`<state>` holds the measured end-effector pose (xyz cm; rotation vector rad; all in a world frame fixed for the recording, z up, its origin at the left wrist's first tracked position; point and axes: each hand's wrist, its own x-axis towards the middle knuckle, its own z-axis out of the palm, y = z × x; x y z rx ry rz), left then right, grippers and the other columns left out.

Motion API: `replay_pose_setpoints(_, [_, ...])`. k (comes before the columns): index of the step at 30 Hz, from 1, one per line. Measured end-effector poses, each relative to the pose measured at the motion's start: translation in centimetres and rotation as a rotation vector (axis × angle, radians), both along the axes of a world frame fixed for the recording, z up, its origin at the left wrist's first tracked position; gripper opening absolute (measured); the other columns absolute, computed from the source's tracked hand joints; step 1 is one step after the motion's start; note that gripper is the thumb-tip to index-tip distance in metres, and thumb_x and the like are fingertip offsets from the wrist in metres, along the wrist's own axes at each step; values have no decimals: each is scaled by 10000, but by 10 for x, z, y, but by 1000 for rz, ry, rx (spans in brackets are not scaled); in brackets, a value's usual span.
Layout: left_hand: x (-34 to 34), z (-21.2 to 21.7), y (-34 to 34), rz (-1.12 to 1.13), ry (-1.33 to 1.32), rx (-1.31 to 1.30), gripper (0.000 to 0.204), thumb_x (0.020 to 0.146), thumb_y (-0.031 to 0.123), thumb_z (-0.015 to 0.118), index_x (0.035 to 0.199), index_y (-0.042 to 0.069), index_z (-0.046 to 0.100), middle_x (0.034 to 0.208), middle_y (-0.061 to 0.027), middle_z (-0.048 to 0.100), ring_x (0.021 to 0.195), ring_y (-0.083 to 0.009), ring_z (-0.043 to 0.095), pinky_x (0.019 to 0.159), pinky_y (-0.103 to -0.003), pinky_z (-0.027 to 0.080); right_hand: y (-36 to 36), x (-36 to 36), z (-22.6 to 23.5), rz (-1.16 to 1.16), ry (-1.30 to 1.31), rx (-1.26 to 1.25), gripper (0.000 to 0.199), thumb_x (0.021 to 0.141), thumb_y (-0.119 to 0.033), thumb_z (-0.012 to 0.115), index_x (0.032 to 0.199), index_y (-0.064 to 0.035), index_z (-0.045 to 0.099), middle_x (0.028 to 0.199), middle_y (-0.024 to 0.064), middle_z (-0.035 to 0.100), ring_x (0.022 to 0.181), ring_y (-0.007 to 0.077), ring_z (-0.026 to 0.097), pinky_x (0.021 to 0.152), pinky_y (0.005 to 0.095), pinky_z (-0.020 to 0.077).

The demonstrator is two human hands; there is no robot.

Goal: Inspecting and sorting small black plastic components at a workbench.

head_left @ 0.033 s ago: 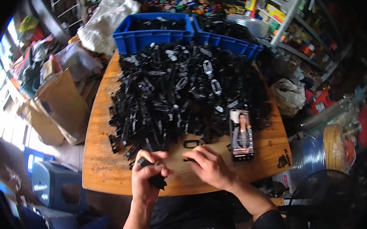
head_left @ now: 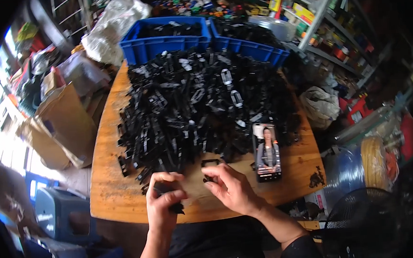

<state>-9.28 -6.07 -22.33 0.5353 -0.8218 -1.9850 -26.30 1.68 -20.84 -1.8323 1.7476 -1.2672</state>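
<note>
My left hand point(head_left: 165, 197) is closed around dark pieces, and one black piece point(head_left: 177, 208) sticks out below its fingers. To its right, my right hand point(head_left: 231, 190) has thumb and fingertips drawn together at a small black piece point(head_left: 207, 179), too small and blurred to name. Just beyond those fingertips a black rectangular plastic frame point(head_left: 211, 162) lies on the wooden table point(head_left: 106, 184). A big heap of similar black plastic parts point(head_left: 177, 116) covers the table beyond both hands. The two hands are apart.
Two blue crates point(head_left: 166, 44) with black parts stand behind the heap. A phone point(head_left: 267, 152) showing a person lies right of my hands. Small black scraps point(head_left: 316, 179) sit by the right table edge. A stool point(head_left: 64, 211) stands left, a fan point(head_left: 354, 219) lower right.
The whole view has shifted slightly, so the table and heap sit a little further left. Fingers of both hands have moved a little; both hands stay closed over the near table edge.
</note>
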Motion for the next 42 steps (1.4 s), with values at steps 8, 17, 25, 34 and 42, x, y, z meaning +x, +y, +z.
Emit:
replay_pose_setpoints(8, [-17,-10,30,188,-422,-623,246,760,20,723,956,-9,577,896,-107,636,751,-154,602,691,-240,482,27,-10,18,44,-582,-23,185,870,-31,611,1026,-18,512,922,43,537,764,85,581,682,215,489])
replay_pose_setpoints(17, [-18,-13,11,29,-239,-144,156,823,66,624,941,13,536,771,-146,642,518,-148,566,495,-258,464,69,-232,-35,-1107,517,276,188,800,-189,639,920,-54,591,850,170,622,804,383,599,685,460,468])
replay_pose_setpoints(25, [-14,-4,-3,-64,-189,121,322,708,-5,600,1029,-20,614,757,-109,642,648,-176,615,652,-260,489,37,-78,30,-278,-298,-41,146,789,-5,681,928,26,649,904,51,592,823,122,562,733,243,473])
replay_pose_setpoints(34, [-2,7,4,14,-406,-73,356,704,-68,632,1057,-26,619,830,-96,668,724,-143,640,697,-244,509,-15,3,33,13,-232,141,202,761,-85,743,904,15,643,758,55,637,630,88,610,572,215,490])
replay_pose_setpoints(42, [-3,-2,7,10,-193,-5,289,734,-29,654,1018,-17,600,708,-52,605,605,-118,564,599,-231,456,-20,5,39,-130,110,155,268,782,-134,729,1026,-56,650,524,33,531,464,71,461,456,231,376])
